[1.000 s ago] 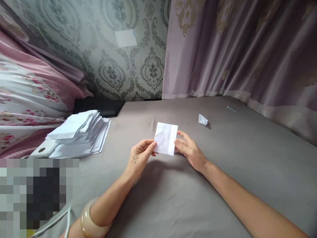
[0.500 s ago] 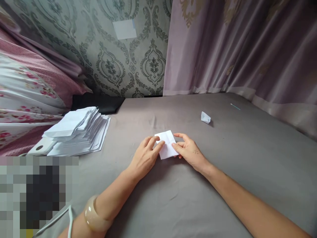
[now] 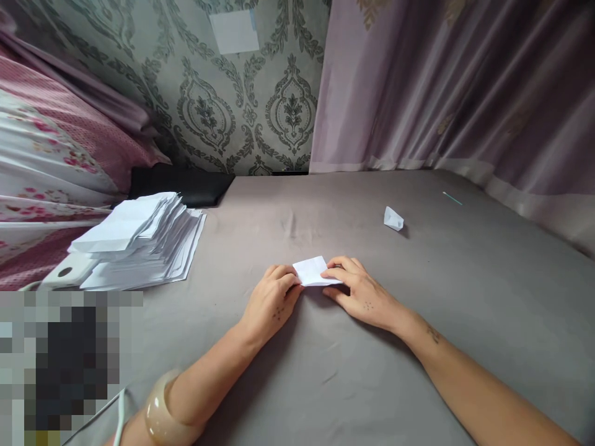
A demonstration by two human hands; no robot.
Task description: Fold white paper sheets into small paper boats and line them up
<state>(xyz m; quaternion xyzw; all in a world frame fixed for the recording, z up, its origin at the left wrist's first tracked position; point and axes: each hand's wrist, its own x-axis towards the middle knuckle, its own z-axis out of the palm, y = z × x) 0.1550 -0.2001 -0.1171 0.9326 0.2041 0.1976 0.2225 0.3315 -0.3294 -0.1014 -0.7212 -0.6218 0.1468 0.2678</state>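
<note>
A small folded sheet of white paper (image 3: 310, 271) lies between my two hands, low over the grey cloth. My left hand (image 3: 274, 297) pinches its left edge near the front corner, thumb and fingers closed together. On the other side my right hand (image 3: 365, 291) grips the right end, with fingers on top and the thumb at the near edge. A pale bangle (image 3: 162, 412) circles my left forearm. Further back to the right sits a small folded white paper piece (image 3: 393, 218), apart from both hands.
A tall stack of white paper (image 3: 139, 241) stands at the left, partly on a white object (image 3: 62, 272). Behind it is a flat black item (image 3: 186, 184). A cotton swab (image 3: 452, 198) lies far right. Curtains (image 3: 395, 87) and a patterned wall (image 3: 260, 93) border the grey cloth (image 3: 297, 371).
The paper now looks narrower from front to back, its near part folded up. My right fingers have moved onto its top, and my left fingers have closed at its left corner.
</note>
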